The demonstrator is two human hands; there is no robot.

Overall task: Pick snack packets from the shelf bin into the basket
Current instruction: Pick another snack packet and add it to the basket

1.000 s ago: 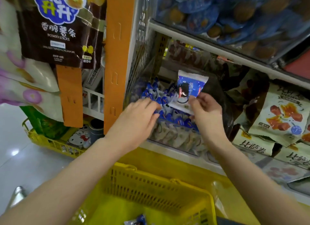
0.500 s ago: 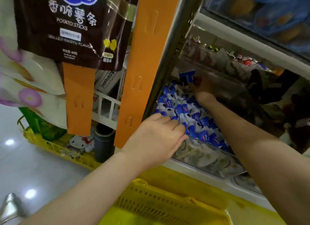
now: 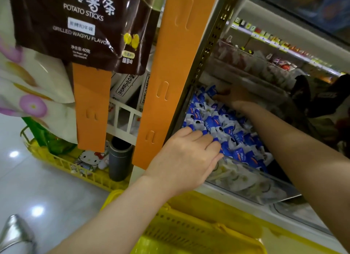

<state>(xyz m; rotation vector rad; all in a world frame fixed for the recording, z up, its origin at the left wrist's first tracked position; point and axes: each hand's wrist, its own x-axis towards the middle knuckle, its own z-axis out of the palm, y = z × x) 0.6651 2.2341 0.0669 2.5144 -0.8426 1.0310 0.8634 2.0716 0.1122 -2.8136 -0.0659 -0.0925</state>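
Many glossy packets [image 3: 224, 125], clear bin [image 3: 246, 185]; left hand [image 3: 185, 159] flat atop, right hand [image 3: 236, 97] unclear.

The packets [image 3: 228, 129] are glossy plastic film, blue and white, crinkled and catching light. The bin [image 3: 251, 187] is clear, smooth plastic with a shiny front wall. The basket [image 3: 191, 227] is yellow moulded plastic, perforated, with a dull sheen. The post [image 3: 212, 39] is grey punched metal, matt. The strip [image 3: 170, 73] is orange plastic, smooth and matt, with slots pressed in. The bag [image 3: 75, 26] of potato sticks is dark brown film, very glossy and creased. The rack [image 3: 123, 119] is smooth white plastic. The cup [image 3: 119, 159] is dark grey and matt. The floor [image 3: 37, 187] is pale polished tile, mirroring lights.
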